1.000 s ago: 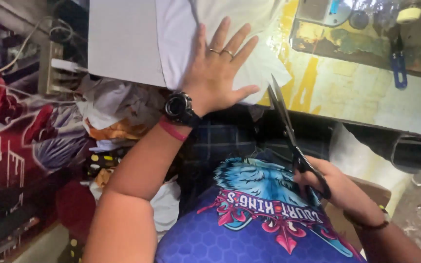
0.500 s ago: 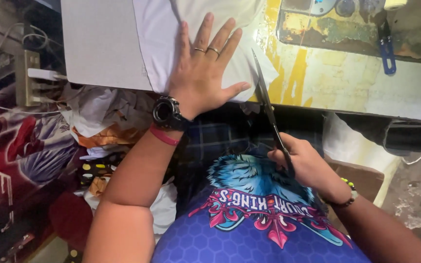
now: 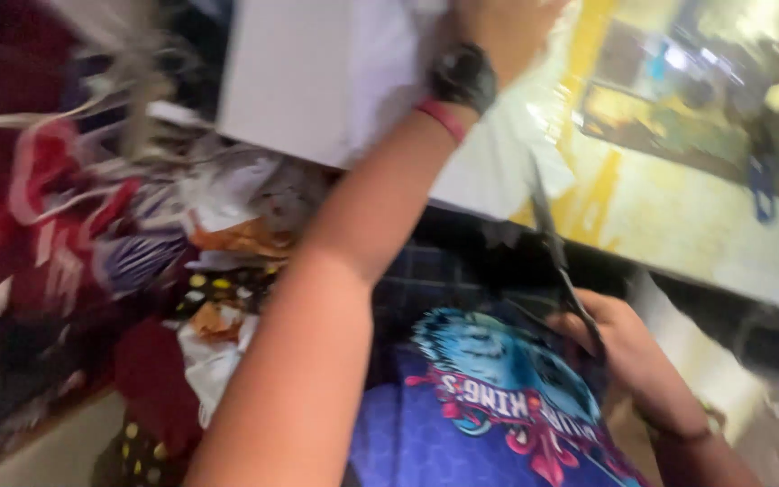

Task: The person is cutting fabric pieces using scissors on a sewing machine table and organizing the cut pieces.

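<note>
While the picture smears with the head's motion, the right hand (image 3: 628, 347) shows low and to the right, fingers closed through the handles of a pair of long dark-bladed metal scissors (image 3: 559, 261). That hand is clenched on the tool; whether the blades stand parted is lost in the blur. Their long axis runs up and a little leftward from the grip, tip aimed at the near edge of the white fabric sheet (image 3: 489, 176) that hangs just over the lip of the pale worktable (image 3: 723, 234). So the cloth lies straight ahead of the blades, close to the point; touching or just short, I cannot tell.

Further out, the left hand (image 3: 498, 27) reaches up across the fabric, mostly cut off by the top edge, with only its heel showing above a black wristwatch (image 3: 463, 77) and a thin red wristband (image 3: 444, 119). It seems laid on the cloth, but how it grips cannot be told. Of the two, the right is nearer that hanging edge.

Beyond, a flat grey-white board (image 3: 290, 81) lies under the cloth, and jumbled coloured garments (image 3: 182, 243) crowd the left.
</note>
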